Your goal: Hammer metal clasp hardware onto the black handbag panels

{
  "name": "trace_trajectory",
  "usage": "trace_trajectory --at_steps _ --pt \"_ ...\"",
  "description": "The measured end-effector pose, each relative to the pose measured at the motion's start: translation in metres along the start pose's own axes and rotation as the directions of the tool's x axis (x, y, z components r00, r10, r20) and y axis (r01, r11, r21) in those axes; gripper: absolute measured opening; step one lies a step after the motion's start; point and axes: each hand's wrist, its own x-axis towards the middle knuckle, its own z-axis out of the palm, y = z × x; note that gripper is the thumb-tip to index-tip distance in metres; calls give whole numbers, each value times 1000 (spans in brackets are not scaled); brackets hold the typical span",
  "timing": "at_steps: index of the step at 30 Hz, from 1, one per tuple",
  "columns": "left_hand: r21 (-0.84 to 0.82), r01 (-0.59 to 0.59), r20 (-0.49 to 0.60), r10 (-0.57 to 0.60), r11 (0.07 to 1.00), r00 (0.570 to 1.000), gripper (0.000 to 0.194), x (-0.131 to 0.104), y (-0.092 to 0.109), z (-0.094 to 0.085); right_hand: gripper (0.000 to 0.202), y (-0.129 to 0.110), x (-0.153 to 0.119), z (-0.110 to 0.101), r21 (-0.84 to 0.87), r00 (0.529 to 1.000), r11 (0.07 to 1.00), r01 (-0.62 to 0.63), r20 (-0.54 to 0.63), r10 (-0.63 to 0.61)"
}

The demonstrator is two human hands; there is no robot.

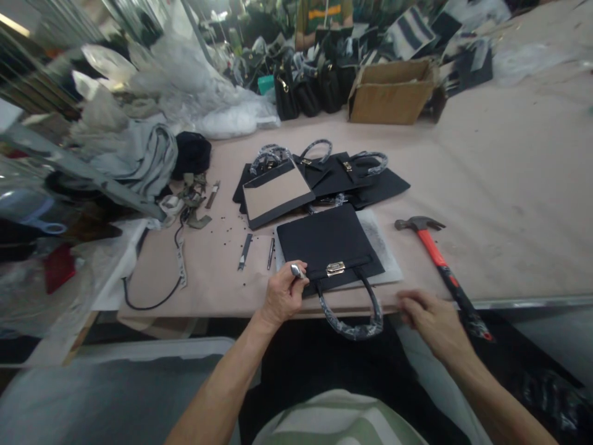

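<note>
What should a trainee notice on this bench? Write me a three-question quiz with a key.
1. Multiple choice: the claw hammer lies where, from the person's view of the nearest black panel? A) left of it; B) right of it; C) on top of it.
2. True or false: the left hand holds a silver-ended tool.
3. Fill in: the looped handle on that panel points ____ the person.

Key: 1 B; 2 true; 3 toward.

Between your left hand (285, 293) and right hand (428, 318), the bag's handle (356, 334) loops over the table edge, blocking a low straight crossing. Beyond your right hand, bare tabletop (389, 238) opens between the white sheet (386, 262) and the hammer (435, 250), whose shaft bars the way rightward.
</note>
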Motion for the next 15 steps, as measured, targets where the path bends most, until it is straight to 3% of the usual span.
trace_trajectory --at_steps 1,2,4,5,8,11,15 --pt "-6 2 0 -2 1000 1000 10 0 0 0 22 1 11 -16 -168 978 982 92 -170 -121" --pt "-10 7 1 -7 1000 1000 11 0 0 1 22 2 23 -30 -318 933 936 154 -265 -243" --pt "-15 22 4 -21 1000 1000 11 -1 0 2 16 1 47 -52 -488 875 847 209 -293 -385" --pt "-14 29 5 -29 999 1000 12 -1 -1 2 14 0 58 -59 -497 883 839 220 -265 -388" --pt "-1 39 10 -38 999 999 15 -1 -2 3 26 -7 82 -72 -382 947 905 187 -173 -269" --pt "11 58 21 -58 998 998 19 -2 -3 3 28 -22 89 -75 -260 975 944 203 -39 -220" --pt "8 63 23 -63 998 998 20 -1 -1 2 27 -53 68 -65 176 973 979 100 188 -133"
